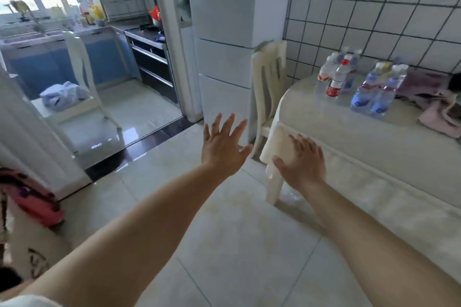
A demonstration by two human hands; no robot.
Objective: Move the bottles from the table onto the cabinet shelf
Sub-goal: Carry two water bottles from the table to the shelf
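Observation:
Several clear plastic water bottles stand grouped at the far end of the cream-covered table (349,137), next to the tiled wall. One with a red cap and red label (336,80) is in front; two with blue labels (363,97) stand to its right. My left hand (223,147) is stretched out over the floor with fingers spread and nothing in it. My right hand (303,161) hovers by the table's near corner, palm down, also empty. Both hands are well short of the bottles. No cabinet shelf is clearly in view.
A cream chair (270,87) stands between the table and a white fridge (224,32). Pink cloths (431,104) lie on the table right of the bottles. A doorway at left opens into a kitchen with another chair (82,87). A red bag (32,199) lies at the lower left.

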